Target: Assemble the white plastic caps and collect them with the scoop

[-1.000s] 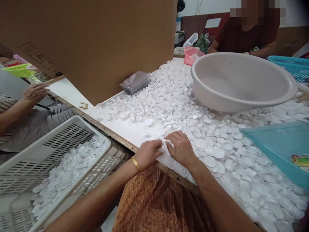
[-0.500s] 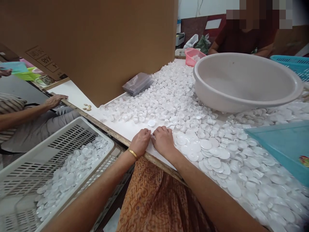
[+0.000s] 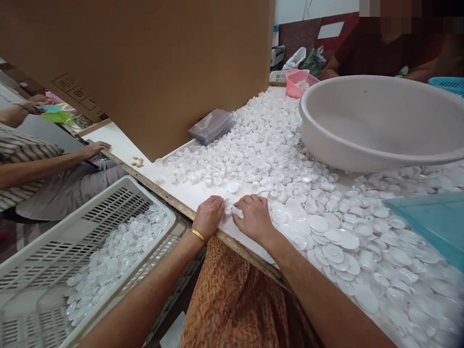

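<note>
Close to the table's front edge, my left hand (image 3: 209,216), a gold bangle at its wrist, has its fingers closed on a small white plastic piece (image 3: 227,210). My right hand (image 3: 254,217) faces it a short gap away, fingers curled, with another small white piece (image 3: 238,212) between thumb and fingertips. The fingers partly hide both pieces. A single white disc (image 3: 232,187) lies just beyond my hands. Right of my right hand, flat white lids (image 3: 319,223) overlap in a loose pile. Beyond spreads a heap of small white cup-like pieces (image 3: 268,145).
A large grey basin (image 3: 362,159) stands on the heap at right, near a blue tray (image 3: 431,227). A cardboard box (image 3: 163,72) blocks the back left beside a plastic-wrapped pack (image 3: 212,126). A crate (image 3: 36,263) with white pieces sits below left. Co-workers sit left and across.
My hands have drawn slightly apart, and white pieces now show between them. The view has shifted a little. A co-worker's hand at far left has moved in over the coloured items.
</note>
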### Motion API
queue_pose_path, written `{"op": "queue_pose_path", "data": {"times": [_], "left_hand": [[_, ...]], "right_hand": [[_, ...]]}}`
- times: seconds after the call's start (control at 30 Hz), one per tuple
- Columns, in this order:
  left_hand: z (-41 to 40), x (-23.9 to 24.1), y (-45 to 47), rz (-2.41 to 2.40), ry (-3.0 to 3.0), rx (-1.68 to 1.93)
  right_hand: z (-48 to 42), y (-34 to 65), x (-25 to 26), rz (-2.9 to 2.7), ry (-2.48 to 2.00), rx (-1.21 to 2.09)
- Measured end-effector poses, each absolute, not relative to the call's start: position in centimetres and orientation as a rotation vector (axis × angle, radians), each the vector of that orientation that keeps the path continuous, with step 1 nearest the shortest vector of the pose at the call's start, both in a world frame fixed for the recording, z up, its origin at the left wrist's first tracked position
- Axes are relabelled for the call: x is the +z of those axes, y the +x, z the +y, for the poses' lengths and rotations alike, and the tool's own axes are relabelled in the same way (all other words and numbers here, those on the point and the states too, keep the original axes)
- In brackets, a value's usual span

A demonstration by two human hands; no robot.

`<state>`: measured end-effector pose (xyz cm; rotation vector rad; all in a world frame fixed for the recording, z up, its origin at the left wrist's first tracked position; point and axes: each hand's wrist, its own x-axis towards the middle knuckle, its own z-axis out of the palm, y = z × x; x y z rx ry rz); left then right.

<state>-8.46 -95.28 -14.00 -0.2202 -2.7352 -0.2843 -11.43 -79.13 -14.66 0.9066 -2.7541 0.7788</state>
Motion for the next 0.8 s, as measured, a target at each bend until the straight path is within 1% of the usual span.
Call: {"op": "queue_pose_path", "data": {"times": [0.1, 0.23, 0.47, 0.63, 0.8], "left_hand": [[-95.4, -13.6, -8.1, -2.683, -0.188, -0.246], [-94.5, -13.7, -6.6, -2.693, -0.323, -0.207], [-94.4, -14.9, -6.1, -2.677, -0.373, -0.351], [-95.1, -14.6, -6.8, -2.707, -0.43, -0.227], [-95.4, -14.2, -6.8, -2.79, -0.536, -0.008]], "right_hand": [[-79.4, -11.2, -14.5, -2.737, 0.959, 0.782], [-80.2, -11.5, -14.6, -2.76, 0.946, 0.749], [-80.4, -12.3, -15.4, -2.794, 0.907, 0.787], [-80.5, -12.4, -15.5, -2.771, 0.893, 0.833], [-80.6, -12.4, -15.5, -2.749, 0.897, 0.856]]}}
